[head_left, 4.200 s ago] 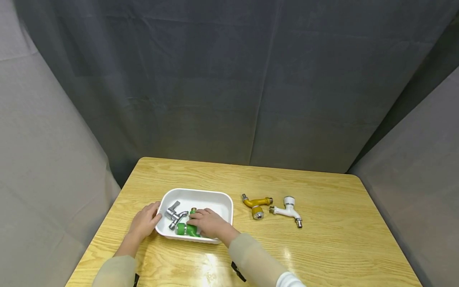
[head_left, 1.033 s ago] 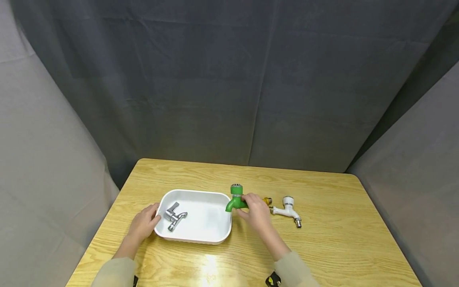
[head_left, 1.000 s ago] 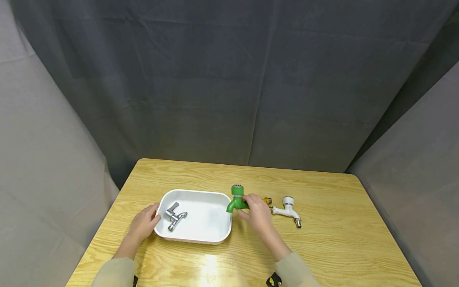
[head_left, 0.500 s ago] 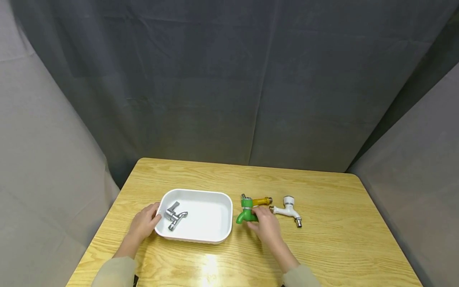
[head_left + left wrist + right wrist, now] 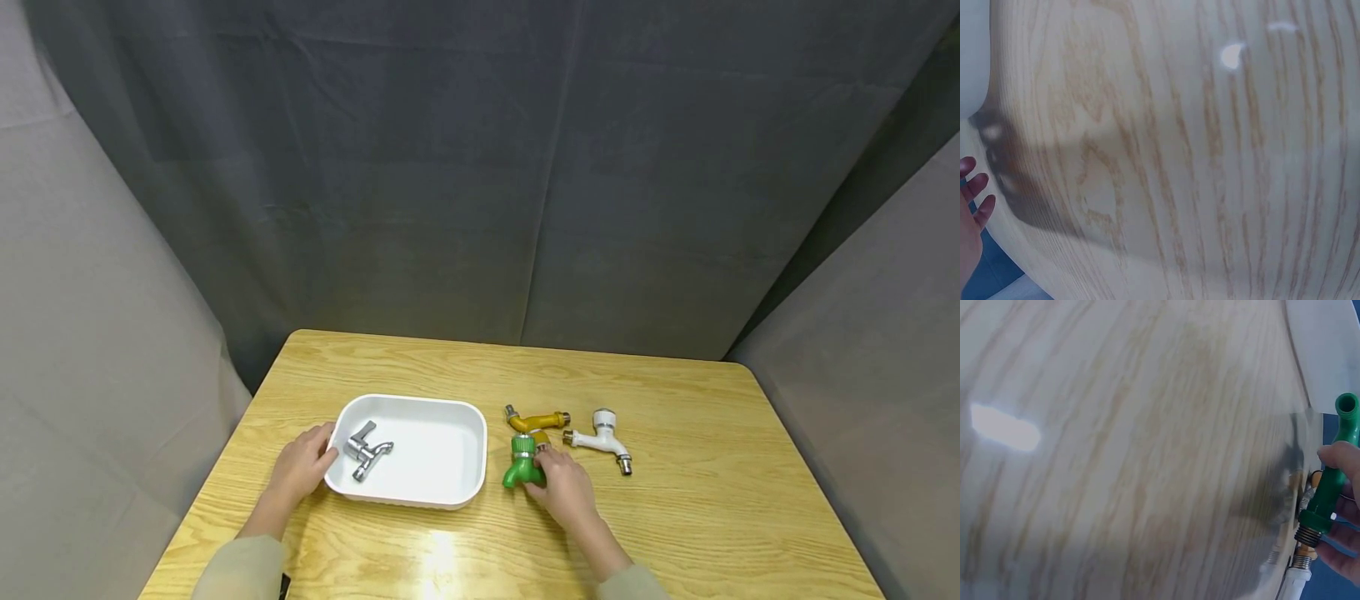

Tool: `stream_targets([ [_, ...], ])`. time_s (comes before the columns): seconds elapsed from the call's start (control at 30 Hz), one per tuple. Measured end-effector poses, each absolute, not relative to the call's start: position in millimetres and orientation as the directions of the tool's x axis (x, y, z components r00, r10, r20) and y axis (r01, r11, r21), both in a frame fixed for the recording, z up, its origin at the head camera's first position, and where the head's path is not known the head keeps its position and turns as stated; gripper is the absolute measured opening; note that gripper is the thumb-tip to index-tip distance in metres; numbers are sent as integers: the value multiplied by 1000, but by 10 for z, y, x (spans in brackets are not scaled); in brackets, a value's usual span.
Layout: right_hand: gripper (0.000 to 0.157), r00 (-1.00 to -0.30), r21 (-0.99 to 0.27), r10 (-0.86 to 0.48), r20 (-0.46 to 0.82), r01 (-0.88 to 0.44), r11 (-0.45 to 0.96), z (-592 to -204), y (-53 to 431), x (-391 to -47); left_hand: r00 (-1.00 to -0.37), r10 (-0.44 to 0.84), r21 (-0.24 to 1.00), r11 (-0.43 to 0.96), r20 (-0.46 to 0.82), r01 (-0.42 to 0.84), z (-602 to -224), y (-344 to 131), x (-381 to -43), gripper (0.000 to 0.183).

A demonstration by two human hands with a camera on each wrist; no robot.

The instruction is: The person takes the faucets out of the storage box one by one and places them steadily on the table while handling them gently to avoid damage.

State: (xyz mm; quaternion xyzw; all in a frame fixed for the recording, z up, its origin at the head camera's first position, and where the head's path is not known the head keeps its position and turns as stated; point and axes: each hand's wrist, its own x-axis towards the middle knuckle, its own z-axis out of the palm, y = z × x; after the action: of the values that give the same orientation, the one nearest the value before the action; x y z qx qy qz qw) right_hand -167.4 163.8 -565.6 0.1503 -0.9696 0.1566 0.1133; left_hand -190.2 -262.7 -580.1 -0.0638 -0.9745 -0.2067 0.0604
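My right hand (image 5: 566, 490) pinches a green tap (image 5: 522, 473), its cap upright and spout toward the tray. In the right wrist view the green tap (image 5: 1325, 500) shows its threaded end, with the thumb and fingers around its body. Just behind it lie a yellow tap (image 5: 538, 422), partly covered by the green one in the head view, and a white tap (image 5: 600, 440). My left hand (image 5: 302, 462) rests at the left rim of a white tray (image 5: 435, 502). A chrome tap (image 5: 366, 452) lies inside the tray at the left.
The wooden table (image 5: 697, 467) carries the tray left of centre and the loose taps to its right. A dark cloth (image 5: 480, 183) hangs behind the table's far edge, with grey cloths (image 5: 97, 333) at both sides.
My right hand has lifted the green tap out of the tray, carried it right past the rim, then moved it lower toward the table's front. My left hand has stayed at the tray.
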Motion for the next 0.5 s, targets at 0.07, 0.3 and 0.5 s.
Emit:
stream_targets([
  [0.07,32,-934,-254,-261,244,-321,912,-5673,1646,-1669,-985,97,389,910,142,146,-5805,-2628,-1906,39],
  [0.3,35,-940,-213,-283,189,-321,923,-5708,1657,-1653,-983,103,357,922,150,151,-5793,-2625,-1919,39],
  [0.5,37,-937,-177,-299,182,-331,927,-5714,1652,-1646,-984,96,340,930,148,142,-5788,-2616,-1918,39],
])
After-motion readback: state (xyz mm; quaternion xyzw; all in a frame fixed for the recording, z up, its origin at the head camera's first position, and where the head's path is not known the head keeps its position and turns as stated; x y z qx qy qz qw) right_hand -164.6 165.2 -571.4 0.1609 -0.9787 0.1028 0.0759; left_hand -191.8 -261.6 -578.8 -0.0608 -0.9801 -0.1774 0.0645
